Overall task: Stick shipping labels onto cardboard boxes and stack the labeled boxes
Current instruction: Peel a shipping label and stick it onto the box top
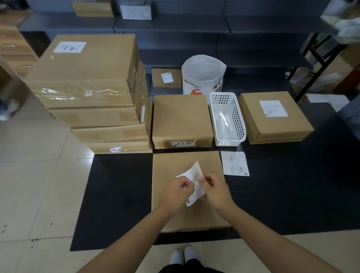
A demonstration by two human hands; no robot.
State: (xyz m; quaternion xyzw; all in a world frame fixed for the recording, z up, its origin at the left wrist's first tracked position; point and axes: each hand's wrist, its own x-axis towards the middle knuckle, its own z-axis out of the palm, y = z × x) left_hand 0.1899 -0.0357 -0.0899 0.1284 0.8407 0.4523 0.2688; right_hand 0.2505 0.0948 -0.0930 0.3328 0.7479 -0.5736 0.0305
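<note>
A flat cardboard box (176, 164) lies on the black table right in front of me. Above its middle I hold a white shipping label (196, 179), bent and partly curled. My left hand (176, 192) pinches its left edge and my right hand (215, 189) pinches its right side. A small pile of further labels (234, 163) lies just right of the box. At the right rear sits a labeled box (274, 117). Another plain box (181, 119) lies behind the near one. A tall stack of boxes (94, 89) stands at the left rear.
A white plastic basket (226, 118) stands between the plain box and the labeled box. Behind it is a white bag (203, 75) and dark shelving (177, 25) with small boxes. The table's left edge (81, 203) drops to the tiled floor.
</note>
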